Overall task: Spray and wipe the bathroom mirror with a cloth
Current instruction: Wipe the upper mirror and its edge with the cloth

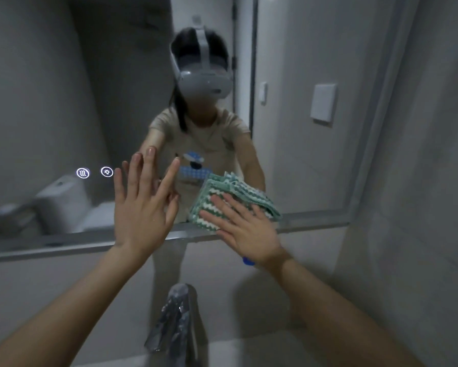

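Straight, spread fingers of the right hand (245, 227) press a folded green-and-white cloth (222, 197) flat against the mirror (50, 102) at its lower edge, centre-right of the frame. The left hand (141, 205), fingers splayed and empty, touches the glass just left of it. A chrome faucet (173, 321) stands at bottom centre.

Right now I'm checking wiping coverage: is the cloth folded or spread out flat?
Folded. The cloth shows stacked layered edges at its top, and the right hand presses it flat against the mirror.
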Tool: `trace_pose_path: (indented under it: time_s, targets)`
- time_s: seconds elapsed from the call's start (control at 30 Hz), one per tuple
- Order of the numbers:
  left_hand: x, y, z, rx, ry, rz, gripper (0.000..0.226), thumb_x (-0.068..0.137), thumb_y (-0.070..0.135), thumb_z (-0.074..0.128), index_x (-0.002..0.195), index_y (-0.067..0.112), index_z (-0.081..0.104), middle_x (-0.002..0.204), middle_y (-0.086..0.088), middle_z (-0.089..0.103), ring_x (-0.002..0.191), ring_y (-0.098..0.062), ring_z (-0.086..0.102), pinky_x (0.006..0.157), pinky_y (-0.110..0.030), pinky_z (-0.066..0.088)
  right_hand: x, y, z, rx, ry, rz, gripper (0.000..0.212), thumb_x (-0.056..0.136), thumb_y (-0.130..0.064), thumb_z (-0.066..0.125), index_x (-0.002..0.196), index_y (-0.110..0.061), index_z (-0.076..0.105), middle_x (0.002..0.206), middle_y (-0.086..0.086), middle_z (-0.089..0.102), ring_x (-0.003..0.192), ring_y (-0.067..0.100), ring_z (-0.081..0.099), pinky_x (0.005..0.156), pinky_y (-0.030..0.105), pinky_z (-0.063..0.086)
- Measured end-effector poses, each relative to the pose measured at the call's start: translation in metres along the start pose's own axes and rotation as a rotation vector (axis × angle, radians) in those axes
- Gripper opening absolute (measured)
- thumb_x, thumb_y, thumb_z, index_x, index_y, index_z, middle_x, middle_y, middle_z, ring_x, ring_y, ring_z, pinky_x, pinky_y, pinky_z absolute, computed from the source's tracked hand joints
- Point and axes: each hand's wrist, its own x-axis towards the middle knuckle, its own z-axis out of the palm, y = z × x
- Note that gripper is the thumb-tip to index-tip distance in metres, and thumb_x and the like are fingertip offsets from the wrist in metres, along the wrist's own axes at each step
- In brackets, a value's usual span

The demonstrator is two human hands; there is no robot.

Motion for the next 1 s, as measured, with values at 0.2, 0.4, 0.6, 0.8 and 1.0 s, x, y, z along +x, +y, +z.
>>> trace_pose_path:
  time_s: [0.2, 0.4, 0.6, 0.8, 1.0]
  targets:
    - [0.0, -0.01, -0.003, 0.021, -0.009, 0.046, 0.062, 0.091, 0.036, 0.046, 0.149, 0.026, 0.026, 0.156, -0.015, 0.02, 0.144, -0.031, 0.015, 0.114, -0.056, 0.01, -0.032, 0.069, -0.013, -0.102, 0.055, 0.244, 0.055, 0.101, -0.047, 0.03, 0.151, -0.036, 0.011, 0.16, -0.003, -0.006, 0.147, 0.016, 0.003, 0.109, 0.041, 0.021]
    - [-0.01, -0.007, -0.002, -0.008, -0.03, 0.04, 0.065, 0.09, 0.032, 0.05, 0.149, 0.023, 0.026, 0.156, -0.017, 0.019, 0.144, -0.033, 0.015, 0.114, -0.057, 0.011, -0.028, 0.033, -0.006, -0.011, 0.052, 0.509, 0.056, 0.101, -0.043, 0.022, 0.151, -0.034, -0.001, 0.159, -0.002, -0.015, 0.147, 0.022, -0.008, 0.116, 0.048, 0.003]
    - [-0.055, -0.014, 0.011, 0.023, -0.124, 0.066, 0.062, 0.09, 0.032, 0.039, 0.15, 0.023, 0.024, 0.158, -0.013, 0.009, 0.145, -0.03, 0.01, 0.116, -0.05, 0.003, -0.018, -0.018, 0.005, 0.03, 0.076, 0.235, 0.052, 0.099, -0.042, 0.04, 0.149, -0.033, 0.026, 0.158, 0.002, 0.014, 0.144, 0.026, 0.022, 0.111, 0.05, 0.023]
    - [-0.088, -0.044, 0.016, 0.085, -0.134, 0.071, 0.063, 0.089, 0.03, 0.036, 0.15, 0.024, 0.024, 0.157, -0.014, 0.014, 0.145, -0.029, 0.012, 0.115, -0.052, 0.002, 0.018, -0.076, 0.011, 0.148, 0.136, -0.091, 0.045, 0.096, -0.041, 0.055, 0.139, -0.033, 0.047, 0.148, -0.001, 0.041, 0.124, 0.015, 0.05, 0.095, 0.033, 0.038]
    - [-0.106, -0.074, 0.018, 0.07, -0.107, -0.007, 0.059, 0.092, 0.034, 0.037, 0.149, 0.024, 0.025, 0.158, -0.014, 0.013, 0.144, -0.032, 0.016, 0.112, -0.058, 0.011, 0.035, -0.113, 0.023, 0.175, 0.083, -0.137, 0.045, 0.1, -0.04, 0.046, 0.145, -0.034, 0.038, 0.152, -0.008, 0.034, 0.131, 0.008, 0.044, 0.101, 0.029, 0.033]
